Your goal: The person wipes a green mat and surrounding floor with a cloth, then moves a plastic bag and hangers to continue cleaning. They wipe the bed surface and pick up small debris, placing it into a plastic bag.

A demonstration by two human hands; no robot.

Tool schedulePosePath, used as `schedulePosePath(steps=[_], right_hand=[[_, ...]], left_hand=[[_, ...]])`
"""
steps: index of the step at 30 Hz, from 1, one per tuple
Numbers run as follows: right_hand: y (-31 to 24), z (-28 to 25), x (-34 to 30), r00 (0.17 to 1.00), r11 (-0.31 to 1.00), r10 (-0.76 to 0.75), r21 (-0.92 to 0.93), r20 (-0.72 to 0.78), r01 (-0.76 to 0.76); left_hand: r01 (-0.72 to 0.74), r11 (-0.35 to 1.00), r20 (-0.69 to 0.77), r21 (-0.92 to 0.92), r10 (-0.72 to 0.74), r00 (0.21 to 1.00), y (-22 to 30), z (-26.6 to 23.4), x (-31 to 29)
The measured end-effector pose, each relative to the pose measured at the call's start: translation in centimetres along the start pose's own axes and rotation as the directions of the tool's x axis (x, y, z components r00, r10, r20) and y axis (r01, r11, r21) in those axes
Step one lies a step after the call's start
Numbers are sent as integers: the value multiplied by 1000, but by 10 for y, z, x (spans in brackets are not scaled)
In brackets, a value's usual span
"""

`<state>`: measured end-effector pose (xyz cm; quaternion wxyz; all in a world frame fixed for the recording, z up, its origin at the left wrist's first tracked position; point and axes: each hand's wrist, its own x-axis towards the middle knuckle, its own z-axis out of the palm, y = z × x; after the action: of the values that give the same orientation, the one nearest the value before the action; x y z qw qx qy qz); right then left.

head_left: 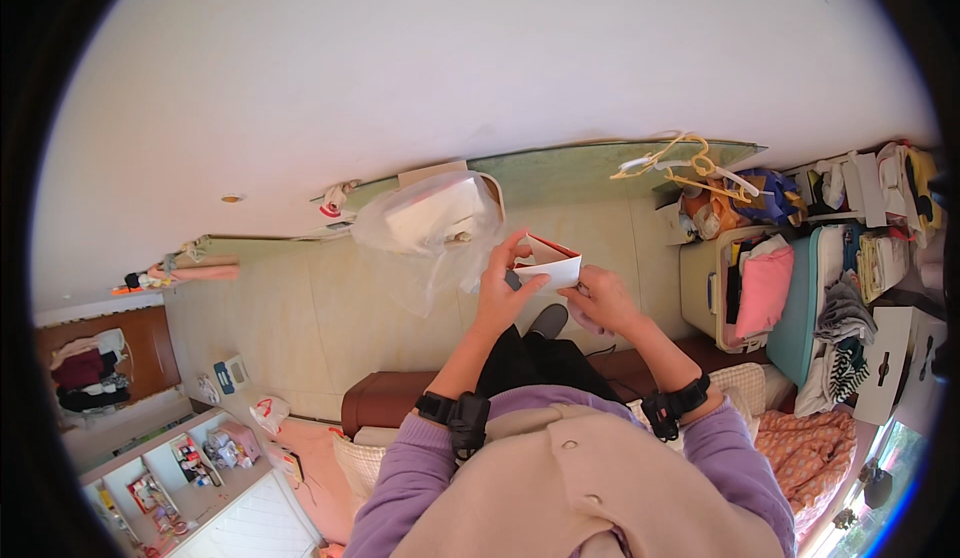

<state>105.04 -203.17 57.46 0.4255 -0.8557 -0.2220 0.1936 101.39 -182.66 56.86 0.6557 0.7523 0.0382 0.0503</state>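
Observation:
A small white paper box [552, 272] with red on its inner or far side is held up before me, at an angle. My left hand [503, 286] grips its left side, thumb along the near face and fingers behind. At its right corner is my right hand [604, 299], with fingers curled in a pinch. Something small and dark shows at those fingertips, and a pale pinkish piece [587, 320] hangs below the palm. I cannot make out what either is.
A clear plastic bag [420, 220] covers a pale bin or box against the wall. Yellow hangers [692, 170] hang to the right, above open storage bins [706, 293] of clothes. A brown bench edge [385, 399] lies near me. Shelves [165, 478] stand lower left.

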Motion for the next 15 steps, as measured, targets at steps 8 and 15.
schedulePosePath(steps=[8, 15], right_hand=[[21, 0, -1, 976, 954, 198, 211, 91, -213], [28, 8, 18, 978, 846, 197, 493, 67, -204]], left_hand=[[160, 889, -19, -430, -186, 982, -12, 14, 5], [120, 933, -48, -340, -144, 988, -4, -9, 5]])
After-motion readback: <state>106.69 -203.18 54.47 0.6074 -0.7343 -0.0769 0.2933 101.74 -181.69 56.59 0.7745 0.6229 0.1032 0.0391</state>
